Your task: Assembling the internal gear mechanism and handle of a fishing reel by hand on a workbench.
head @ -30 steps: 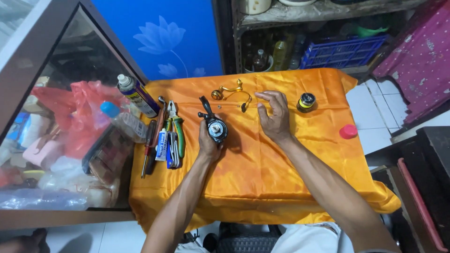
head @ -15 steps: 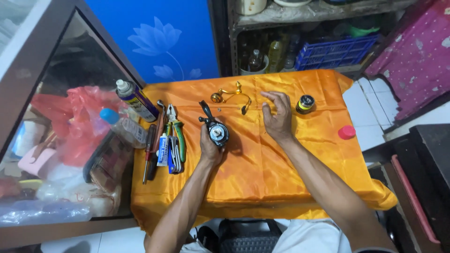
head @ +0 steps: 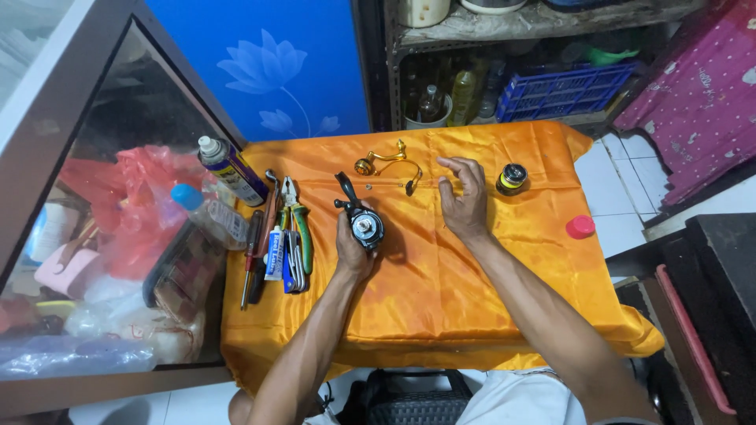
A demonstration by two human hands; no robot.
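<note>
Seen from above, the left hand (head: 353,250) grips a small black fishing reel (head: 364,224) near the middle of an orange cloth (head: 441,307) over a low table. The right hand (head: 465,201) rests open, fingers spread, beside a gold handle part (head: 383,162). The reel looks dense, rigid and smooth, probably slippery, best held around its body, not its thin crank.

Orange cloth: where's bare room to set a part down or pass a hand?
Free: the near half of the orange cloth, between the two forearms, and the right side between the small black jar and pink cap. Crowded: the left edge with the tools and spray can.
</note>
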